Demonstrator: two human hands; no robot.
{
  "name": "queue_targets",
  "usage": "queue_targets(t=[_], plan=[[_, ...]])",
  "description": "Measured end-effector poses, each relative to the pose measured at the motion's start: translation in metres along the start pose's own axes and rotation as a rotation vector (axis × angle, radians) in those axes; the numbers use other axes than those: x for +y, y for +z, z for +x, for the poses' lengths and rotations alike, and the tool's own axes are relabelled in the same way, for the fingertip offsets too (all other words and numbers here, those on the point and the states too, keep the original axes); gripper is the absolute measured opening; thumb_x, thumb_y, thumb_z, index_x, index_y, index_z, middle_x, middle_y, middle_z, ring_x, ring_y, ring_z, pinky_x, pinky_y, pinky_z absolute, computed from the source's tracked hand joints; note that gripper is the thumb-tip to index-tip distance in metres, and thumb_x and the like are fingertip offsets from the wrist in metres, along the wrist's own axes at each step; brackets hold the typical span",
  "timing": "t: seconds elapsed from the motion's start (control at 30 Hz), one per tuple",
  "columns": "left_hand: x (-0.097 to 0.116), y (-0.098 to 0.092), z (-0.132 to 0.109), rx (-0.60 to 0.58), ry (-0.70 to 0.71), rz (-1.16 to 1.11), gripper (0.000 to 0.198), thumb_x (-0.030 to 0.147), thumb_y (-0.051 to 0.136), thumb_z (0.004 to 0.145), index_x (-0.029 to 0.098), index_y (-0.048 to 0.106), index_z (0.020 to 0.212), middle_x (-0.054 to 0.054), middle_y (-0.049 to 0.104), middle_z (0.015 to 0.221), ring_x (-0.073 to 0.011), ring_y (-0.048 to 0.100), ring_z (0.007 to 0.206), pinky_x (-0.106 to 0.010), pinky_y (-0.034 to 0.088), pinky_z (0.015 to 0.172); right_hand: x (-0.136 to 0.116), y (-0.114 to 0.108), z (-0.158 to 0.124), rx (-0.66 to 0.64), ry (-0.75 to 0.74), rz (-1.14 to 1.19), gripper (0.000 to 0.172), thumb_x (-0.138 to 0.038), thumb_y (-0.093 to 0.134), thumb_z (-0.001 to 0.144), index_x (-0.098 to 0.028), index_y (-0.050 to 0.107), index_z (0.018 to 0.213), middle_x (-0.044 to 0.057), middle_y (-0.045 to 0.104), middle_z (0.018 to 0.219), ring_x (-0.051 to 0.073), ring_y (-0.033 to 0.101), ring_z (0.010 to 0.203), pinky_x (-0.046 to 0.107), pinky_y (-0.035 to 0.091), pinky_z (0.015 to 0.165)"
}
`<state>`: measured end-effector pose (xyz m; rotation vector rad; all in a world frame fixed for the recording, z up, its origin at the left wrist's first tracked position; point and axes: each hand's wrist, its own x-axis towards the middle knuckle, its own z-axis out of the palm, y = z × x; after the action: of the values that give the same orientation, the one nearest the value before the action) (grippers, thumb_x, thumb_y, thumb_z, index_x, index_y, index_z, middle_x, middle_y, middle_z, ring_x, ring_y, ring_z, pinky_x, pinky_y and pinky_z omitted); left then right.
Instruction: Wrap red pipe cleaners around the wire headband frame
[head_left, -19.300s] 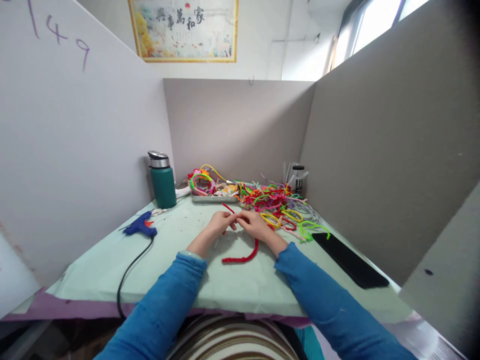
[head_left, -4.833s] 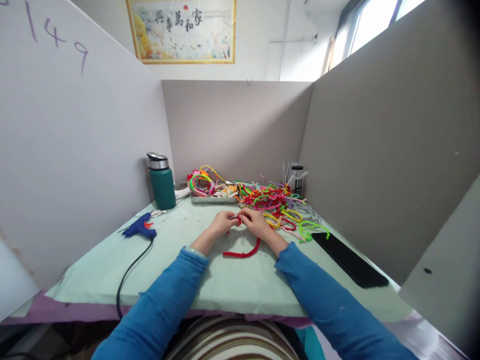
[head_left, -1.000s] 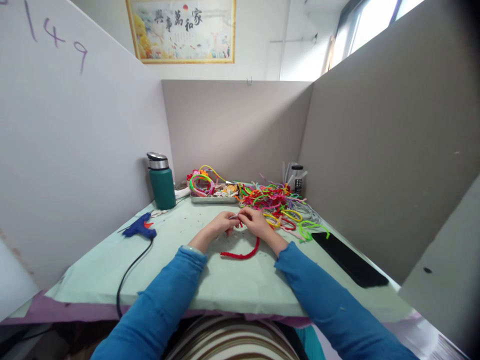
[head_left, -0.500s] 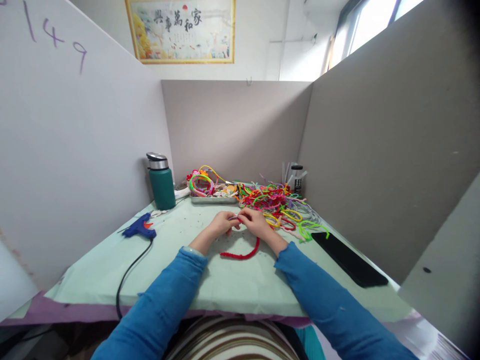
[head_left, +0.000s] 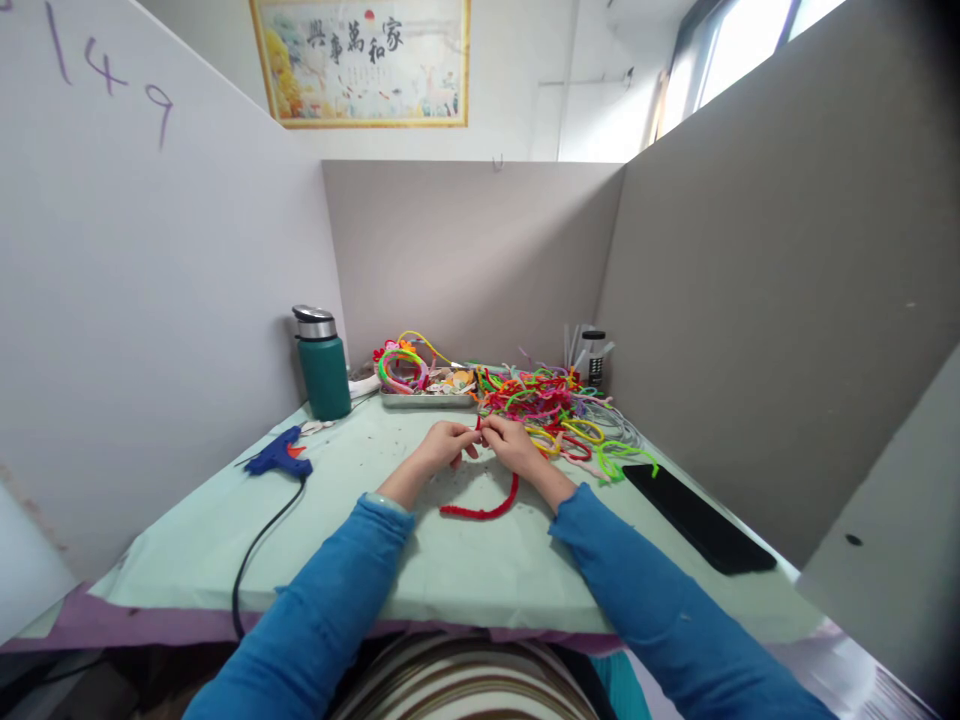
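Fingertips of both hands meet over the middle of the table. My left hand (head_left: 448,445) is closed in a pinch, its fingertips at a red pipe cleaner (head_left: 484,514). From the other side my right hand (head_left: 511,446) pinches the same fuzzy red stem. A short red end pokes up between the fingertips, while the long free part curves down below the right hand and lies on the table towards the left. The fingers hide the stretch between, so I cannot see how the stem is bent there.
A blue glue gun (head_left: 279,455) with a black cord lies left, before a green bottle (head_left: 324,365). Behind the hands are a metal tray (head_left: 427,400) of craft pieces and a heap of coloured pipe cleaners (head_left: 532,395). A black phone-like slab (head_left: 697,520) lies right.
A short red end now stands up between the fingertips, where it was hidden before. My hands have shifted only slightly; the hanging red part lies as it did.
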<state>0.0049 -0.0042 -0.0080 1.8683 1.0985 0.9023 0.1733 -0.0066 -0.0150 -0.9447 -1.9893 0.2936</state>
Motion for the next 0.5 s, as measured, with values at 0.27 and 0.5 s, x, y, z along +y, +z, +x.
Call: queue_targets(t=[0.27,0.5], plan=[[0.0017,-0.0004,-0.0006,0.020,-0.065,0.011,0.051,0.056,0.052,0.074,0.009,0.067,0.089,-0.007,0.066,0.071,-0.0050,0.038,0.038,-0.020,0.031,0.039,-0.0048,-0.0010,-0.0016,-0.024,-0.018,-0.016,0.015,-0.018,0.045,0.080,-0.017,0.060,0.076,-0.001,0.060,0.068,0.011,0.052,0.061,0.020,0.035,0.057],[0.0068,-0.0010,-0.0031,0.025,-0.126,-0.022,0.058,0.063,0.055,0.068,0.008,0.067,0.083,-0.008,0.064,0.068,-0.0054,0.038,0.039,-0.020,0.030,0.039,-0.0032,0.0003,-0.0025,-0.029,-0.023,-0.023,0.014,-0.018,0.047,0.080,-0.017,0.060,0.077,0.000,0.063,0.071,0.011,0.052,0.062,0.021,0.036,0.059]])
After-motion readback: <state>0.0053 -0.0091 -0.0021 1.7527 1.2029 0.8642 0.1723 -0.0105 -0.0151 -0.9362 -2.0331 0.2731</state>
